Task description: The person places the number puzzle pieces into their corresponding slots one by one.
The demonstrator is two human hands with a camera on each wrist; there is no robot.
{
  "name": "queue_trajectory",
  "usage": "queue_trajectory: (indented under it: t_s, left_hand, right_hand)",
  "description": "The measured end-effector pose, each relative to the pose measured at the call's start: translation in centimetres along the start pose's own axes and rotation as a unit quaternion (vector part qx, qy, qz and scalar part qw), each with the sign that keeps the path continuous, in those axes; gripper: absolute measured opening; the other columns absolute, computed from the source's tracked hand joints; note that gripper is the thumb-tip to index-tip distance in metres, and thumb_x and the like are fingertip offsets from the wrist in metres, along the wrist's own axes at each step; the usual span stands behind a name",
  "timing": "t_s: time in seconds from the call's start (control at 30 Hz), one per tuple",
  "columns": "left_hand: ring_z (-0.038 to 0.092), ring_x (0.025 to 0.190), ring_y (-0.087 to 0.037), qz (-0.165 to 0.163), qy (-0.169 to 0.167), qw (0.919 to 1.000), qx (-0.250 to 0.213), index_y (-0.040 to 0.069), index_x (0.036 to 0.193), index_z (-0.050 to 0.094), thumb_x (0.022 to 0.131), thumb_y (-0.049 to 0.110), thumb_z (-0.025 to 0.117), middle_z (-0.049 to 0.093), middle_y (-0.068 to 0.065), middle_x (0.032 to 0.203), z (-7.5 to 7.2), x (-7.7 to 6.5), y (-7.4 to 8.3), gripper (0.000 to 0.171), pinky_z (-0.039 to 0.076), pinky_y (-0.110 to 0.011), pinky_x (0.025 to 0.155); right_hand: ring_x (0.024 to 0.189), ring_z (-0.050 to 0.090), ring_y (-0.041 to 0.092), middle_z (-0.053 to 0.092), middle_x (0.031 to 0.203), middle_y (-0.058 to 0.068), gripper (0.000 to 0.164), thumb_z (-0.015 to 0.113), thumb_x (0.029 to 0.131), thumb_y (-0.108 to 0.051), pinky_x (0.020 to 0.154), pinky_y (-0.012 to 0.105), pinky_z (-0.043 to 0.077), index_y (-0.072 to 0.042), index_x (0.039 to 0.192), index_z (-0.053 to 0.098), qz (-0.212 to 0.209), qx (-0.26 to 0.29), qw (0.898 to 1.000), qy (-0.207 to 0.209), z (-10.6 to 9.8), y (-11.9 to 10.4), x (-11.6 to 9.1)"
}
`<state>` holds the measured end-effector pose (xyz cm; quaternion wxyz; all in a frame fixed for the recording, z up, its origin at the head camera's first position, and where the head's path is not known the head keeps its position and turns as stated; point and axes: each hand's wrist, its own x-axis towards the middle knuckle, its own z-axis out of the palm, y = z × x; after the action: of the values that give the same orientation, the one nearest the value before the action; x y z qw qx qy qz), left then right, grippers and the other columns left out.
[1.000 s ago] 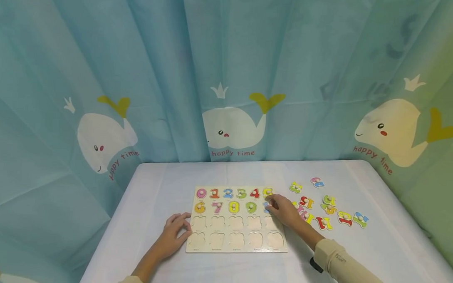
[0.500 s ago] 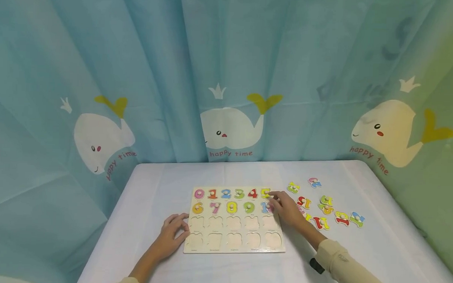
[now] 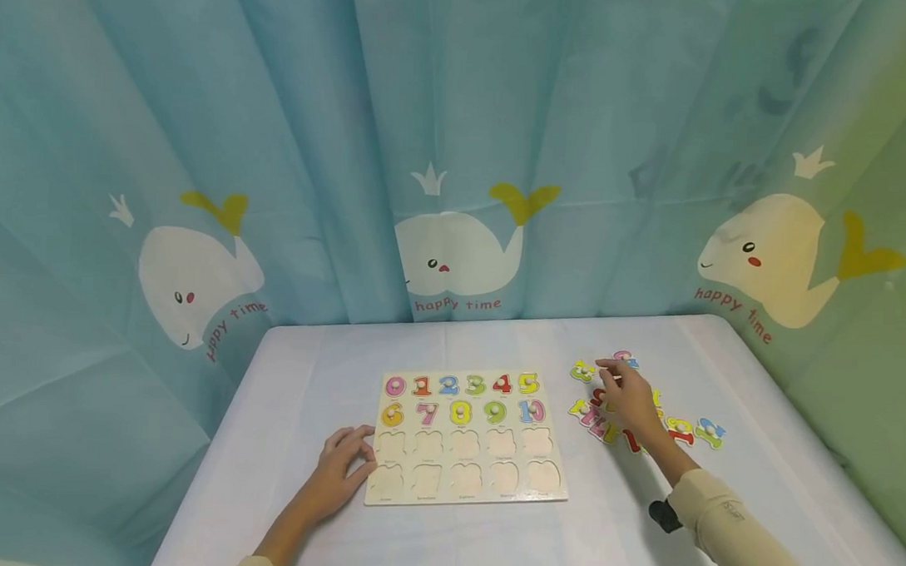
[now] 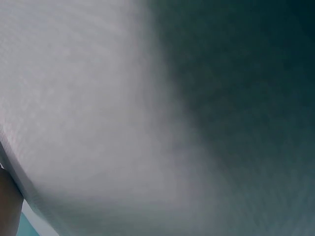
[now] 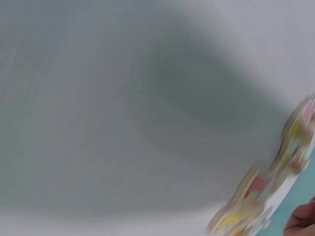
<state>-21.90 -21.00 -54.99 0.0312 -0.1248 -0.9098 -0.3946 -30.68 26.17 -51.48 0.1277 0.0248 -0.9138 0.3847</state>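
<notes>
A wooden number puzzle board [image 3: 445, 459] lies flat on the table, knobbed numerals 0 to 10 in its two upper rows and bare recesses in the two lower rows. At its left edge rests my left hand [image 3: 337, 470], thumb and fingertips touching the rim. My right hand [image 3: 629, 397] hovers over the loose number pieces with loosely bent fingers, nothing visible between them. Just left of its fingertips is a green and yellow piece [image 3: 582, 371]; a pink and blue piece [image 3: 625, 356] shows behind. The hand hides part of the pile.
More loose pieces lie right of the board, among them a yellow and red one [image 3: 678, 430] and a blue and green one [image 3: 710, 433]. A white cloth covers the table [image 3: 444, 549]. A blue whale-print curtain [image 3: 320, 228] hangs behind.
My right hand has left the board's upper right corner and moved right over the loose pieces, uncovering the 5 and 10. My left hand stays at the board's left edge.
</notes>
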Motion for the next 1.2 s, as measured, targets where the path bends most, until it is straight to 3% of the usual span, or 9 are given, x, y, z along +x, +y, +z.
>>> queue_trajectory:
  t_s: [0.2, 0.4, 0.63, 0.87, 1.2]
  left_hand:
    - [0.026, 0.131, -0.041, 0.001, 0.002, 1.0000, 0.004, 0.021, 0.085, 0.055, 0.086, 0.010, 0.065, 0.050, -0.011, 0.135, 0.1, 0.0, -0.2, 0.015, 0.017, -0.065, 0.103]
    - [0.025, 0.131, -0.040, -0.003, 0.000, 1.0000, 0.004, 0.021, 0.085, 0.055, 0.087, 0.011, 0.065, 0.050, -0.010, 0.135, 0.3, 0.0, -0.3, 0.015, 0.017, -0.065, 0.103]
    - [0.025, 0.132, -0.039, -0.011, 0.000, 0.9999, 0.007, 0.020, 0.085, 0.055, 0.087, 0.010, 0.065, 0.049, -0.010, 0.136, 0.2, 0.0, -0.2, 0.015, 0.017, -0.064, 0.104]
    - [0.024, 0.132, -0.037, -0.015, -0.002, 0.9998, 0.013, 0.021, 0.085, 0.054, 0.087, 0.010, 0.065, 0.049, -0.010, 0.136, 0.4, 0.2, -0.6, 0.015, 0.017, -0.064, 0.104]
    - [0.025, 0.131, -0.038, -0.009, -0.006, 0.9999, 0.007, 0.020, 0.085, 0.056, 0.087, 0.011, 0.065, 0.049, -0.008, 0.135, 0.1, 0.1, -0.4, 0.013, 0.017, -0.065, 0.104]
  right_hand:
    - [0.091, 0.057, 0.031, 0.059, 0.105, 0.019, 0.028, 0.049, 0.097, -0.011, 0.073, 0.041, 0.048, 0.001, 0.122, 0.055, 0.013, -0.043, 0.998, -0.031, -1.8, 1.3, -0.3]
    - [0.087, 0.056, 0.029, 0.059, 0.106, 0.020, 0.027, 0.050, 0.096, -0.009, 0.067, 0.037, 0.048, 0.001, 0.121, 0.055, 0.018, -0.062, 0.997, -0.038, -3.5, 2.7, -0.8]
    - [0.075, 0.055, 0.020, 0.063, 0.090, 0.009, 0.032, 0.061, 0.091, -0.011, 0.060, 0.031, 0.045, 0.003, 0.120, 0.055, 0.001, -0.054, 0.991, -0.120, -5.5, 3.6, -2.2]
    - [0.082, 0.055, 0.015, 0.062, 0.091, 0.002, 0.041, 0.066, 0.088, -0.013, 0.066, 0.024, 0.047, 0.004, 0.123, 0.054, -0.017, 0.017, 0.970, -0.242, -6.4, 5.0, -3.8]
    - [0.096, 0.055, 0.012, 0.061, 0.114, 0.013, 0.048, 0.063, 0.090, -0.014, 0.072, 0.025, 0.049, 0.002, 0.132, 0.047, -0.017, 0.105, 0.937, -0.333, -7.4, 5.1, -5.0]
